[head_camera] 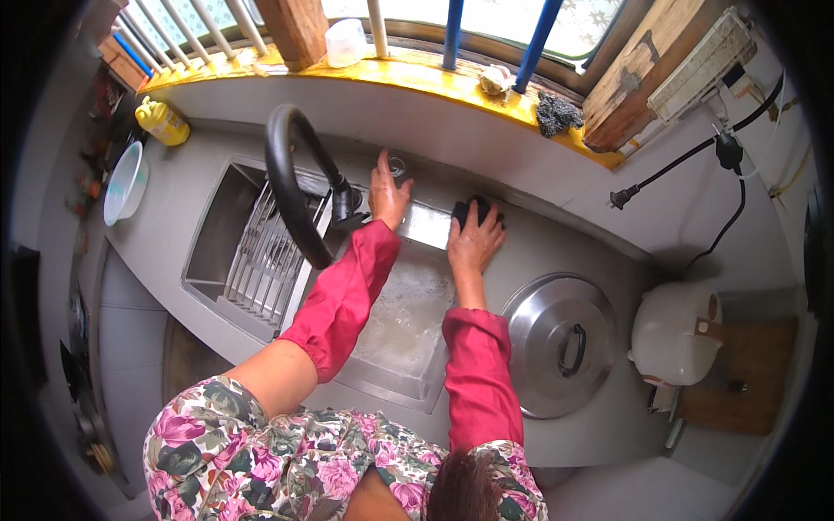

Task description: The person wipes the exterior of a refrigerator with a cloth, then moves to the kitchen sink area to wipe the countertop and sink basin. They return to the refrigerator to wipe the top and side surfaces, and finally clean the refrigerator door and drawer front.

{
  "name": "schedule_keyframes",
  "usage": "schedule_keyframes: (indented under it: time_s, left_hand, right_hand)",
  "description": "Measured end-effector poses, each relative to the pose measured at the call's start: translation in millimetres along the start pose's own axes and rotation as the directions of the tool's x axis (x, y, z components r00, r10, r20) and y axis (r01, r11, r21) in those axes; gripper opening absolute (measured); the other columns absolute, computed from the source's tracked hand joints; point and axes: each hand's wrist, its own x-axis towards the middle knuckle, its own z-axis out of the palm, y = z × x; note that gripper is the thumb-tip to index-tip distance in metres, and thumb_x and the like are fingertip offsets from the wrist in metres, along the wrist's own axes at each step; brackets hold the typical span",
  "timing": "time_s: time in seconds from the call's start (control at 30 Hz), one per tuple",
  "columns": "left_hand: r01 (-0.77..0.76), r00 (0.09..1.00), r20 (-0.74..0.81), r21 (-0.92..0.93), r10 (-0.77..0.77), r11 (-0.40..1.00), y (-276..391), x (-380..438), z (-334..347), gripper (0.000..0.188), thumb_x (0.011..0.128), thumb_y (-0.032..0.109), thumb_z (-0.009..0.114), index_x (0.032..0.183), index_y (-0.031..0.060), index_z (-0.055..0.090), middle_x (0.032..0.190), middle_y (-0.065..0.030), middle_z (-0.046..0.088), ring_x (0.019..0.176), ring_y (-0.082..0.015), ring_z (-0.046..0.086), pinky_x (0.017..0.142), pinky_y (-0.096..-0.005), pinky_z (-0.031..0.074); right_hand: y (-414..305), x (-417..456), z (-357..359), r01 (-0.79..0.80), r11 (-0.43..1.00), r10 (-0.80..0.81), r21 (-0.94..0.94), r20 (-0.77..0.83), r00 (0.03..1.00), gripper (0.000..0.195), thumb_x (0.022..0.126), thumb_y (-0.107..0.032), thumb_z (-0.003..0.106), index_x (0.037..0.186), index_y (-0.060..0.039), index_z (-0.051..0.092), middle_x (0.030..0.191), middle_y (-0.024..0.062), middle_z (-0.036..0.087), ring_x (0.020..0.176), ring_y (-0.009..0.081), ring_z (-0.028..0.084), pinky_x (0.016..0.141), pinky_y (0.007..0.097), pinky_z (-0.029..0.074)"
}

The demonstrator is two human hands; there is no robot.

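My left hand [389,192] rests behind the sink with its index finger and thumb spread. Between them is a small round shiny object [395,165]; whether I touch it is unclear. Under the fingers of my right hand [477,238] a black scrubbing cloth [479,210] is pressed on the countertop, just right of the sink's back ledge. Between my forearms lies the sink basin [407,306], holding cloudy water with bubbles. A black gooseneck faucet [287,189] arches beside my left forearm. Both forearms wear red sleeve covers.
A metal rack [267,244] sits in the left basin. On the right are a large steel lid [554,352], a rice cooker [674,335] and a hanging power plug [624,195]. A yellow bottle [161,122] and pale bowl [127,184] stand left. Steel wool [558,114] lies on the sill.
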Motion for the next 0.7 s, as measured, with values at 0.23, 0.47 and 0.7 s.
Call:
schedule_keyframes:
  time_s: [0.23,0.47,0.7]
  left_hand:
    - [-0.097,0.995,-0.033,-0.089,0.094,0.991,1.0,12.0,8.4,0.06,0.067,0.012,0.074,0.118,0.0031,0.043,0.102,-0.0193,0.059,0.093,-0.0364,0.059,0.079,-0.0386,0.048]
    - [-0.28,0.959,0.065,0.043,0.277,0.959,10.3,19.3,1.0,0.05,0.068,0.011,0.072,0.112,0.0024,0.049,0.1,-0.0183,0.059,0.094,-0.0351,0.058,0.079,-0.0392,0.048]
    - [-0.341,0.932,0.124,-0.013,0.34,0.94,13.2,13.0,16.2,0.052,0.069,0.013,0.071,0.115,0.0043,0.048,0.102,-0.0179,0.056,0.095,-0.0366,0.056,0.081,-0.0413,0.046]
  right_hand:
    - [-33.2,15.7,34.7,0.18,0.964,-0.177,0.195,-0.035,0.984,0.052,0.071,-0.027,0.069,0.119,-0.0127,0.055,0.126,0.0185,0.043,0.111,0.0411,0.044,0.099,0.055,0.031]
    - [-74.5,-5.9,42.4,0.331,0.855,-0.315,0.4,-0.108,0.943,0.035,0.069,-0.012,0.062,0.102,-0.0047,0.061,0.113,0.016,0.052,0.103,0.0358,0.049,0.097,0.0507,0.037]
    - [-24.6,-9.9,15.2,0.358,0.879,-0.376,0.315,-0.004,0.926,0.038,0.064,-0.012,0.066,0.101,-0.0055,0.062,0.112,0.0169,0.052,0.106,0.0353,0.05,0.1,0.0515,0.035]
